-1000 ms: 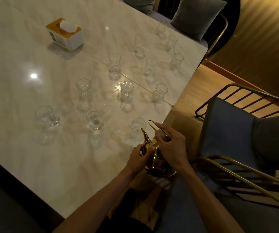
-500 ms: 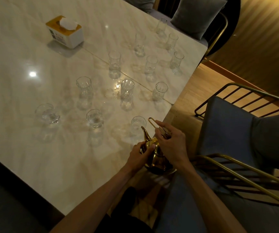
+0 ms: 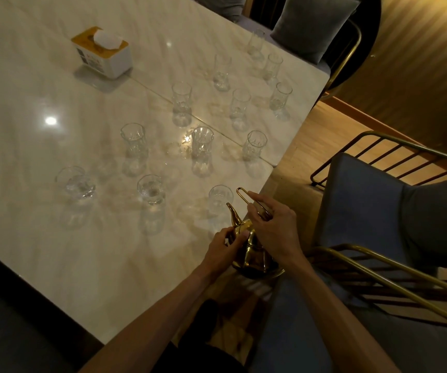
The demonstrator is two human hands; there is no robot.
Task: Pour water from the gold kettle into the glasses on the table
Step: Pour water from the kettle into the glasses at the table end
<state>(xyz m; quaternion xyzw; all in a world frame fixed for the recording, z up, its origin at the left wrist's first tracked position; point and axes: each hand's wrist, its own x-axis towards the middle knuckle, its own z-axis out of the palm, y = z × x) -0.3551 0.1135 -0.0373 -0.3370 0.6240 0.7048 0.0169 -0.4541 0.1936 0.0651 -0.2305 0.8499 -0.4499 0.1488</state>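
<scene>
Head view, looking down over my forearms: the gold kettle (image 3: 249, 246) sits at the near right corner of the marble table (image 3: 55, 238), partly over the edge as far as I can judge. My right hand (image 3: 275, 230) is curled round the thin wire handle (image 3: 246, 197) that loops up above the body, and my left hand (image 3: 223, 247) pinches the lid or shoulder just behind the spout (image 3: 232, 212); which of the two I cannot tell in this dim light. Both hands are clamped on the one pot, close together.

I judge it to be polished metal, stiff, slick to the fingers, with some weight if it holds water. The wire loop is narrow and would bite into the fingers, so the best hold is at the loop's base, with the other hand steadying the lid so that it does not drop off on the tilt.

Just beyond the spout stands the nearest glass (image 3: 220, 197), which looks empty. It is thin, narrow-waisted and easily tipped, so the spout should stay clear of its rim. To its left, the second glass (image 3: 151, 190) and the third glass (image 3: 75, 181) appear to hold water. Further glasses stand behind in loose rows, and a tissue box (image 3: 101, 51) sits at the far side.
</scene>
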